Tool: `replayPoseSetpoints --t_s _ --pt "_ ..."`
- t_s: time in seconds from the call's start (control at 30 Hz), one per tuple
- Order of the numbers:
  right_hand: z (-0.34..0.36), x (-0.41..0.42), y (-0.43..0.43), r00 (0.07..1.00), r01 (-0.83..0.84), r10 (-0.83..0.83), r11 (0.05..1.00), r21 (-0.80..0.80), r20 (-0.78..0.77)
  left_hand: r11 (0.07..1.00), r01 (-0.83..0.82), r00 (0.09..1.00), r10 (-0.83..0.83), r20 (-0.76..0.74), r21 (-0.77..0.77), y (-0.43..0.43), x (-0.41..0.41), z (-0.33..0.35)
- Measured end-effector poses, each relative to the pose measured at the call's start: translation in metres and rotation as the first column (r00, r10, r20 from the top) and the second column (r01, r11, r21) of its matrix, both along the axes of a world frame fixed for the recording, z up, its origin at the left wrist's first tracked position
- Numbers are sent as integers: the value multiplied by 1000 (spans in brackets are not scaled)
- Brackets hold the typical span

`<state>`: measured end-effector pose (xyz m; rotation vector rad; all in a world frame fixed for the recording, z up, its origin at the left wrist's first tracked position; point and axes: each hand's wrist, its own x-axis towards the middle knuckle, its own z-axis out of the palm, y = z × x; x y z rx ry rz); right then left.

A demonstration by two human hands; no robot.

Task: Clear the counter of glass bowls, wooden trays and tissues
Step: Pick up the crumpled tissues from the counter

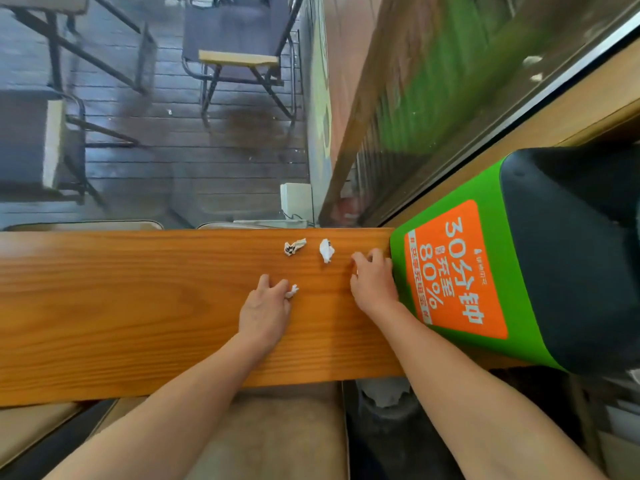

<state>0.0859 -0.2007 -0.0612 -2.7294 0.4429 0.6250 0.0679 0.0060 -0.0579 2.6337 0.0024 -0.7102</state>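
Three crumpled tissues lie on the wooden counter (121,299). A stained tissue (294,246) and a white tissue (326,250) sit near the far edge. My left hand (265,311) rests palm down, its fingertips pinching a small white tissue (292,291). My right hand (372,280) lies flat on the counter to the right of the white tissue, fingers spread, nothing visible in it. No glass bowls or wooden trays are in view.
A green and black charging station (519,258) with an orange label stands on the counter against my right hand. A window runs behind the counter, with folding chairs (239,60) on a deck outside. A bin (384,400) sits under the counter's near edge.
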Motion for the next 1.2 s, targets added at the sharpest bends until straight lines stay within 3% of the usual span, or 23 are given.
replayPoseSetpoints --t_s 0.3,0.6,0.9,1.03,1.2 --pt "2 -12 20 995 -41 47 997 67 -83 994 21 999 -18 28 -107 8 4 4" --pt "25 -5 23 980 -36 70 983 181 -186 981 189 980 -191 -51 -42 14 11 17" --pt "53 23 28 994 -86 100 967 240 -46 975 213 977 -212 37 -58 5 49 33" --pt "42 31 32 998 -52 44 980 193 43 985 169 973 -163 160 -23 -4 66 17" --pt "17 35 39 999 20 -24 992 129 27 984 178 968 -176 177 7 -11 78 -8"
